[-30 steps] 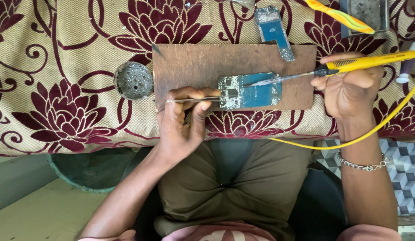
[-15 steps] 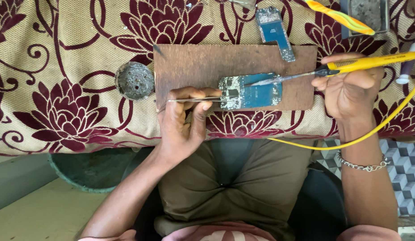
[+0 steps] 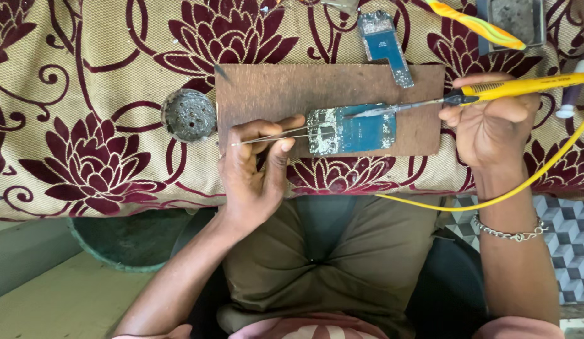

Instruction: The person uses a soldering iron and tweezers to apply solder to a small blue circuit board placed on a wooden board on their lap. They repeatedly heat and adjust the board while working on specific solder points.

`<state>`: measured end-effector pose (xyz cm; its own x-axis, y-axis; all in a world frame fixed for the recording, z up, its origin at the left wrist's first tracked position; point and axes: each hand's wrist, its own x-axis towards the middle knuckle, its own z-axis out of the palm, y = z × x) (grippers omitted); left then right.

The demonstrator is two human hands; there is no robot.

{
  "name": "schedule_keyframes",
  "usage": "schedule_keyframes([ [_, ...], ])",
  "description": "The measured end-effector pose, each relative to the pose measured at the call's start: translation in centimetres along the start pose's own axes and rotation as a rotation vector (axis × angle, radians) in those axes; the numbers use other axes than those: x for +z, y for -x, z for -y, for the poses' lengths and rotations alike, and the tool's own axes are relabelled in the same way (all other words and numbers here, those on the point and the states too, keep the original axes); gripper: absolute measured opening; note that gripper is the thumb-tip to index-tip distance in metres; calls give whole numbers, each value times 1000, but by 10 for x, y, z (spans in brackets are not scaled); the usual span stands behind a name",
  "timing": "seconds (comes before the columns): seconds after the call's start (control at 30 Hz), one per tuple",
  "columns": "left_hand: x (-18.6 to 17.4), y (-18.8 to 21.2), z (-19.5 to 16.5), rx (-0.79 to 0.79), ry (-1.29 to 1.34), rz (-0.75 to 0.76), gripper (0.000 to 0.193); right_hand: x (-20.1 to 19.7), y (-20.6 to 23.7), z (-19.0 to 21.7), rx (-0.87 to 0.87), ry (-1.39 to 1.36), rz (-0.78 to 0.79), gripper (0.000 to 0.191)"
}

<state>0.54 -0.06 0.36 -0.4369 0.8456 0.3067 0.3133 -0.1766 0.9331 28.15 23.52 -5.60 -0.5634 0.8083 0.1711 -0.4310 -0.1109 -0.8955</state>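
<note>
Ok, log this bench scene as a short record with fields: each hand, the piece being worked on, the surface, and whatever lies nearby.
left hand: holds thin metal tweezers, tips at the circuit board's left edge
right hand: grips yellow soldering iron, tip on the board
workpiece: blue circuit board, lying flat
surface: brown wooden board on a floral cloth
nearby: round grey metal dish left of the wooden board; second blue circuit board above it
wrist: chain bracelet

This looks like a small home repair bench: a table under a flowered cloth [image 3: 84, 125], a wooden board [image 3: 292, 94] with circuit boards [image 3: 351, 130] (blue ones), and a yellow soldering iron [image 3: 524, 86].
</note>
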Motion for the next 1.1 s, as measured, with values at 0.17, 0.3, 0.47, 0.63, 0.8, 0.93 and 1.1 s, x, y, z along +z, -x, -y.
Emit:
schedule_keyframes([
  [0.17,0,0,-2,4,-31,-16,20,1,0,-1,-10,11,14,59],
  [0.3,1,-3,-3,59,-116,-35,20,3,-1,1,18,45,-61,54],
  [0.47,1,-3,-6,34,-78,-19,20,3,-1,1,24,31,-62,60],
  [0.63,0,-4,-6,49,-120,-17,20,1,0,-1,-15,4,24,62],
  [0.8,1,-4,-5,36,-104,-21,20,0,0,0,-8,14,17,57],
  [0.93,0,-4,-4,42,-69,0,20,-2,-2,0,3,15,-32,50],
  [1.1,0,-6,-2,77,-55,8,21,-1,-4,0,-40,-33,30,42],
])
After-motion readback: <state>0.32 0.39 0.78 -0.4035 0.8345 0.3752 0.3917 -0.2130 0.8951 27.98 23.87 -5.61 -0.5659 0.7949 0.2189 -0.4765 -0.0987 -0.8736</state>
